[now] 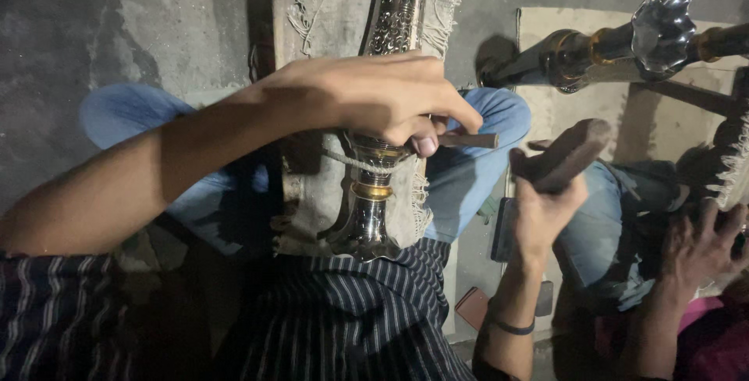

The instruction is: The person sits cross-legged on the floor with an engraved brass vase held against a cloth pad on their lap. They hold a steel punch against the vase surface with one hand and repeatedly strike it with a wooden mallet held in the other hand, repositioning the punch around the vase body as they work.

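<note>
Hands (374, 96) on engraved metal stem (394, 14)

The rough, dark grey concrete floor (140, 30) is dimly lit. A flat tan cardboard sheet (663, 116) lies on it, to the right.

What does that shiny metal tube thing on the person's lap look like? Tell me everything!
The shiny metal piece is long and silvery, with fine engraved patterns near the top, a brass-coloured ring low down and a flared foot. It lies lengthwise on a frayed sackcloth across the person's lap. The left hand grips its middle and presses a thin dark rod against it. A cord loops around it just below that hand.
</note>
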A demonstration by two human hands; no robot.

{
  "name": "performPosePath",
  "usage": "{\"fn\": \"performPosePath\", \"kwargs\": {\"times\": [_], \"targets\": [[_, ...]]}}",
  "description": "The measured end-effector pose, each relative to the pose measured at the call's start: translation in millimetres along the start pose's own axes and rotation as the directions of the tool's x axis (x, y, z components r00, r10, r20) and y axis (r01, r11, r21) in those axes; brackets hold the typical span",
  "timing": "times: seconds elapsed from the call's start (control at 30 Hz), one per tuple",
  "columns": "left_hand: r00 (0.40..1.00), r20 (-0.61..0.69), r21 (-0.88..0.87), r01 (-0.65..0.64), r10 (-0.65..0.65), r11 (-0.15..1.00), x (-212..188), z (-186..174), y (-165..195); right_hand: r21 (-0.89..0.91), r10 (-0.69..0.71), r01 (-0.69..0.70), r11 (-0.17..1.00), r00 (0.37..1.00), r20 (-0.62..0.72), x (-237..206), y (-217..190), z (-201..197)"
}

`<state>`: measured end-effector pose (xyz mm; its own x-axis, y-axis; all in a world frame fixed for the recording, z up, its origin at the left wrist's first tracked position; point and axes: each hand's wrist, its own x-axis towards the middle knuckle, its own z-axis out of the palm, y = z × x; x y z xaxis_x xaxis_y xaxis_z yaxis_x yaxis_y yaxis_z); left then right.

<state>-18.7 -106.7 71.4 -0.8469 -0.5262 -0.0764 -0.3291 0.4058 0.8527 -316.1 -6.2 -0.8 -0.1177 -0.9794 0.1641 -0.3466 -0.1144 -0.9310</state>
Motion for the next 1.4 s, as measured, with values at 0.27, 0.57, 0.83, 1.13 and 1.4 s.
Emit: {"fn": "performPosePath", "kwargs": {"times": [0.27,0.57,0.83,1.13,1.4], "targets": [[0.999,-0.001,-0.079,-0.047,0.047,0.996,2,2,-8,-0.091,-0.139,0.131,0.987,0.987,-0.084,0,-3,5],[0.994,-0.071,-0.029,-0.087,0.085,0.996,-4,8,-11,-0.354,0.039,0.011,0.935,0.99,0.136,-6,-16,17],[0.919,-0.386,-0.082,-0.121,0.08,0.989,-30,19,-23,-0.151,0.175,-0.164,0.975,0.983,0.06,-3,-8,23],[0.91,-0.415,-0.253,-0.108,-0.007,0.962,-41,22,-17,-0.06,0.026,-0.015,0.998,0.98,0.199,36,-18,10],[0.887,-0.458,-0.151,-0.138,0.054,0.979,-46,35,-23,-0.141,-0.073,0.101,0.985,0.979,0.191,71,-78,22]]}}
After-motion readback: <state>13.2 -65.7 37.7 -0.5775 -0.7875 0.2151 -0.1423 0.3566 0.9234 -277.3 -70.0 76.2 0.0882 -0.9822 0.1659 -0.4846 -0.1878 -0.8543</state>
